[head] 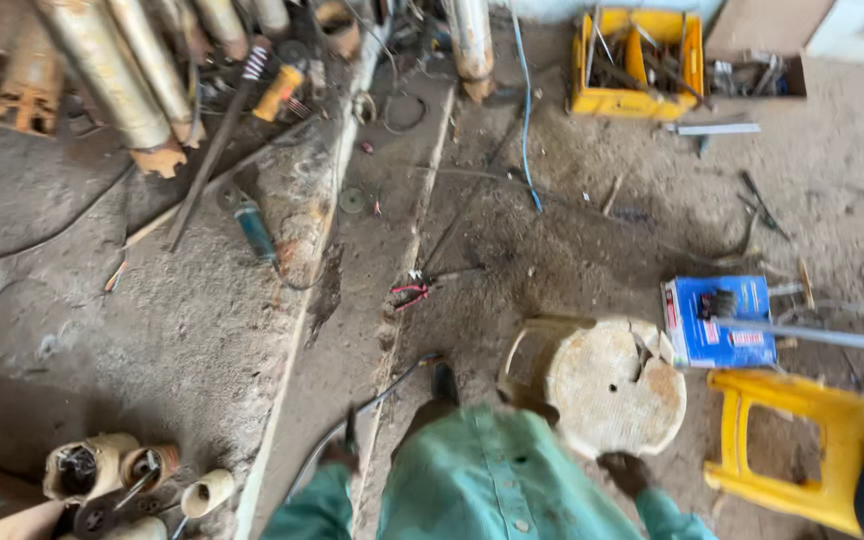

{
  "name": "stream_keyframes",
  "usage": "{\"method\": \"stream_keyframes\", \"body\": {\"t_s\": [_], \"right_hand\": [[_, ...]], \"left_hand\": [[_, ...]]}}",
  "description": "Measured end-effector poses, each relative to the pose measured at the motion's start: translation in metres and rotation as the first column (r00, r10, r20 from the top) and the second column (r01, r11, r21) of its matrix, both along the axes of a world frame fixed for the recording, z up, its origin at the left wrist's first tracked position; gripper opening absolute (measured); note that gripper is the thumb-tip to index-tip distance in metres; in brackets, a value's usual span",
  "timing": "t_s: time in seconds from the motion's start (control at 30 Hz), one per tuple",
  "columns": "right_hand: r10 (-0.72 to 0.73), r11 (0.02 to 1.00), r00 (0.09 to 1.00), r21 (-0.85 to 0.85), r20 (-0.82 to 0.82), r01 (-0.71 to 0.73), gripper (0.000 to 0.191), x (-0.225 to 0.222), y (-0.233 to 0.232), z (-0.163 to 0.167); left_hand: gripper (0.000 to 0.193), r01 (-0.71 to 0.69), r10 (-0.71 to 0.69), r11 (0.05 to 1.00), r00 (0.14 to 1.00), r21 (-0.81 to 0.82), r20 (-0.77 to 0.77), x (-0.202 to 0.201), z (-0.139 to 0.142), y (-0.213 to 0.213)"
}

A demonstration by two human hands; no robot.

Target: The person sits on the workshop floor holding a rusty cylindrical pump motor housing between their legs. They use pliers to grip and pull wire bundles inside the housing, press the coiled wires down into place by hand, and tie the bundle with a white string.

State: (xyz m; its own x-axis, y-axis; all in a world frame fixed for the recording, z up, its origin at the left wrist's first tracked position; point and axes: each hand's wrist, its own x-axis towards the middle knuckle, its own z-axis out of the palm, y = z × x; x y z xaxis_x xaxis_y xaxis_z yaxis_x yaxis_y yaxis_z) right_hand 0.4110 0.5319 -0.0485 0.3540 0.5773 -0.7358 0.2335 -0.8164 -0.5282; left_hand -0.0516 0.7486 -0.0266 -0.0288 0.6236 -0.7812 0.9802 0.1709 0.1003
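Observation:
I look down at my green shirt above a dirty concrete floor. My left hand, in a dark glove, sits low at the left and seems closed around a thin dark cable that runs up toward my shoe. At the near rim of a worn round cream stool is my right hand, also dark-gloved. It touches or nearly touches the rim, and blur hides its fingers.
A blue box with a brush on it and a long metal rod lie right of the stool, above a yellow plastic stool. Farther off are a yellow crate of tools, rusty pipes, an angle grinder, and cylinders.

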Motion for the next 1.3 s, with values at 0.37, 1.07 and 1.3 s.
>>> {"method": "stream_keyframes", "body": {"t_s": [0.37,1.07,1.3], "right_hand": [[-0.476,0.842,0.867,0.208,-0.145,0.497,0.045,-0.006,0.104,0.077],[-0.411,0.887,0.902,0.173,-0.129,0.429,0.044,0.245,0.307,0.037],[-0.512,0.843,0.844,0.094,-0.162,0.529,0.044,0.304,0.334,0.021]], "left_hand": [[0.033,-0.566,0.552,0.824,0.796,-0.018,0.249,0.092,0.027,0.159],[0.033,-0.236,0.201,0.950,0.964,0.206,0.176,0.286,0.007,0.303],[0.041,-0.216,0.152,0.956,0.943,0.196,0.296,0.347,-0.007,0.354]]}}
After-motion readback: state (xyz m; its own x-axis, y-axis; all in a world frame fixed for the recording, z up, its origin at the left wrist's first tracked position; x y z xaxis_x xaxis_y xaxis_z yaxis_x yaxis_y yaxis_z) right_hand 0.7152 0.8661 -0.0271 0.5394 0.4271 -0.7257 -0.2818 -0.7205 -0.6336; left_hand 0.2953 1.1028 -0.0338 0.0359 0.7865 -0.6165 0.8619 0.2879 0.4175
